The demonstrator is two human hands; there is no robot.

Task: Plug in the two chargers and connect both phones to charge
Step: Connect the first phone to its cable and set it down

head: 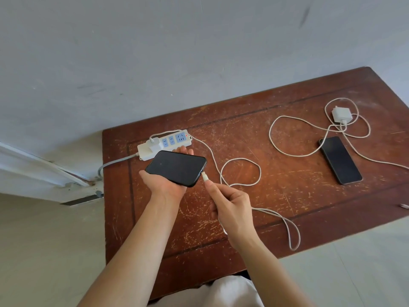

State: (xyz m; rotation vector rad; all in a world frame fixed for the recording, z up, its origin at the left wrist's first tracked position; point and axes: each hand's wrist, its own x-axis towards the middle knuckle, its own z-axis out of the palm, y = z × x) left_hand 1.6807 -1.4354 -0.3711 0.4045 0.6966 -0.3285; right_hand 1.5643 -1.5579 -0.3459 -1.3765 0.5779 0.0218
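My left hand (pixel 164 185) holds a black phone (pixel 176 167) flat, screen up, above the table. My right hand (pixel 230 207) pinches the white cable plug (pixel 205 176), whose tip sits right at the phone's end port. That cable (pixel 241 171) loops across the table from a white charger (pixel 154 144) plugged into the white power strip (pixel 166 142). A second black phone (pixel 340 159) lies at the right. The second white charger (pixel 342 114) lies unplugged behind it, its cable (pixel 287 138) coiled loosely around.
The worn brown wooden table (pixel 276 196) stands against a grey wall. The strip's grey cord (pixel 115 162) runs off the left edge toward the floor. A small pale object (pixel 404 206) lies at the right edge.
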